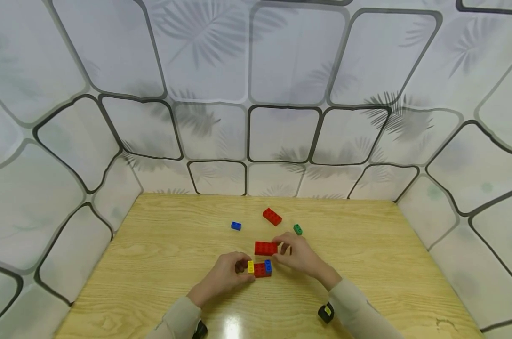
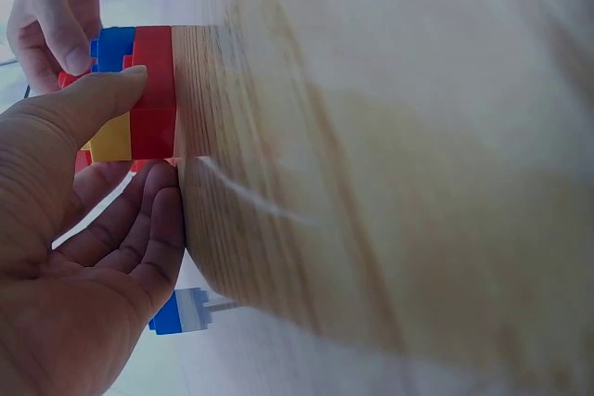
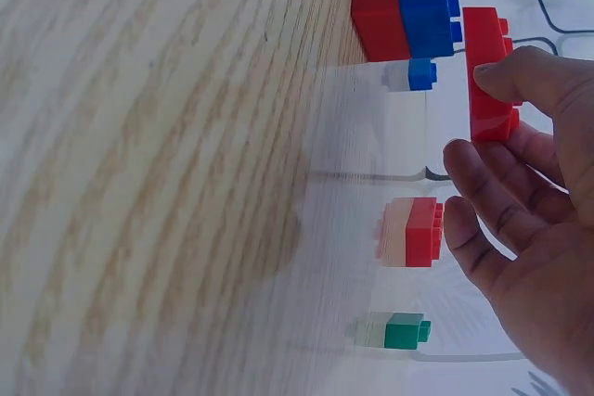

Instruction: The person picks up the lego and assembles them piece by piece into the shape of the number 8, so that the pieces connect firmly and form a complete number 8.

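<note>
In the head view, my left hand [image 1: 228,273] grips a small build at its left end, thumb on the near side and fingers on the far side. The build is a red toy brick [image 1: 260,270] on the table, with a yellow brick [image 1: 250,267] on its left end and a blue brick [image 1: 268,266] on its right end. My right hand [image 1: 299,255] pinches a second red brick [image 1: 264,248] by its right end. The right wrist view shows this held brick [image 3: 483,34] raised off the table, studs facing away from it, higher than the blue brick [image 3: 427,20].
Farther back on the wooden table [image 1: 175,245] lie a loose blue brick [image 1: 236,226], another red brick [image 1: 272,216] and a small green brick [image 1: 298,229]. A patterned curtain [image 1: 281,132] encloses the back and sides. Black wrist devices [image 1: 326,312] sit by the sleeves.
</note>
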`<state>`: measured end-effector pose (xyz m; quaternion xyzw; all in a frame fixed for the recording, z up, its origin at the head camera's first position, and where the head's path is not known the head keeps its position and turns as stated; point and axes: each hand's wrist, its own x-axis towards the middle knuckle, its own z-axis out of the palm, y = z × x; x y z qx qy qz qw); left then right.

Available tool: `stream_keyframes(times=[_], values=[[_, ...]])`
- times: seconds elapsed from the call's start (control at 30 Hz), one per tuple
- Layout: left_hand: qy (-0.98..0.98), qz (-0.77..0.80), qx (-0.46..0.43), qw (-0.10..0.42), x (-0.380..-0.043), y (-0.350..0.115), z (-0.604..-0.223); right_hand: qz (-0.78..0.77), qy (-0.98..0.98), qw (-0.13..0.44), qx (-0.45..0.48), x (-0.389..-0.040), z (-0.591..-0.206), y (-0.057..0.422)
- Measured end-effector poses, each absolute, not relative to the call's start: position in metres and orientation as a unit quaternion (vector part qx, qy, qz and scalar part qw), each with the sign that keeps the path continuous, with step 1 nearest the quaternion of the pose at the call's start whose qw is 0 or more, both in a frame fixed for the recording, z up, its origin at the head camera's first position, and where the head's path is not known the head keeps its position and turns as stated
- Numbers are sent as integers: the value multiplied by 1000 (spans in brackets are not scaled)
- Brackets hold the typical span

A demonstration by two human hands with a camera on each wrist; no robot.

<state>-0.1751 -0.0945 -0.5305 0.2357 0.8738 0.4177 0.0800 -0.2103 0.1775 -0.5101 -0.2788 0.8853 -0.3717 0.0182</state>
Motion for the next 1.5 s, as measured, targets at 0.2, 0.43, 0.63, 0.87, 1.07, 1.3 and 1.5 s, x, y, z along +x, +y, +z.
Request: stream_keyframes(times=[0.2,0.43,0.63,0.87,1.07,1.3,1.5], values=[[873,420,238,76,-174,-95,-530,-375,887,31,-270,-204,-507,178],[873,422,233,80,-174,-94,-532,-382,878,35,-285,-198,-509,177],[874,421,229,81,-175,-94,-533,-385,873,28,-298,-195,-510,175],[874,419,233,79,-175,-94,-532,-393,868,37,-301,-192,-509,173],[874,417,237,76,-176,-94,-534,-392,866,39,-307,-190,-508,171],[871,421,244,62,-176,-94,-535,-385,868,41,-310,-191,-509,170],[867,425,254,50,-176,-94,-535,-385,867,44,-312,-189,-508,168]])
